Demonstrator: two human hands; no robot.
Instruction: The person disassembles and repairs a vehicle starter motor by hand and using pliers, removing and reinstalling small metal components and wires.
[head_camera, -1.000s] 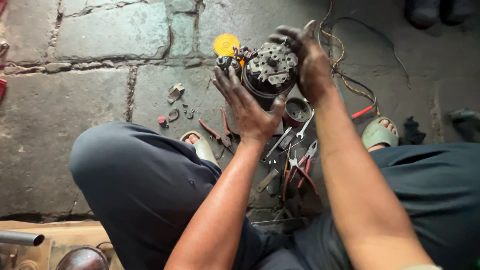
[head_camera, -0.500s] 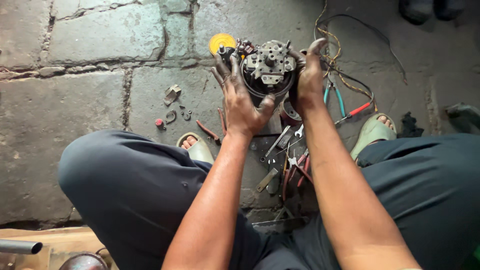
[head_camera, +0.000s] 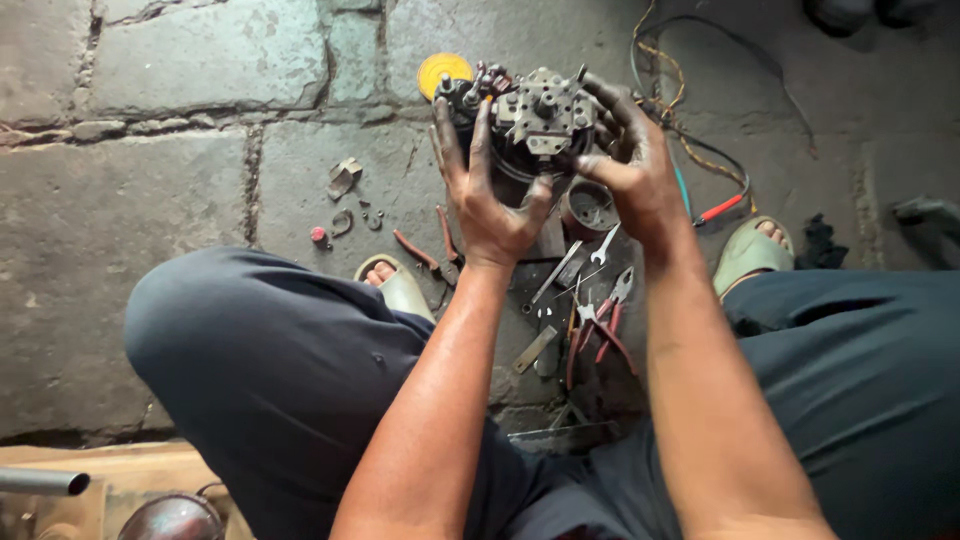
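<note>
Now both hands clasp motor assembly (head_camera: 535, 130): left hand (head_camera: 487, 205) wraps its near-left side, right hand (head_camera: 632, 170) its right rim, held above pliers (head_camera: 600, 325). Step: inspecting end plate. Next likely needs steady turning, firm hold.

Soft, even daylight fills the view, with no hard-edged shadows anywhere. The stone floor (head_camera: 150, 180) from nine to eleven o'clock is the brightest part, pale and washed grey-green. Toward one and two o'clock the ground falls off into dimness, and detail there is murky. The forearms carry a faint oily sheen along their upper sides, but no real glare. A deep shadow pools between the knees around six o'clock, swallowing the scattered tools (head_camera: 590, 320). The motor housing (head_camera: 535, 125) near twelve o'clock is sharp enough to show its bolts. The bottom corner at seven o'clock is dark and slightly soft. Straight floor joints bow gently near the edges.
</note>
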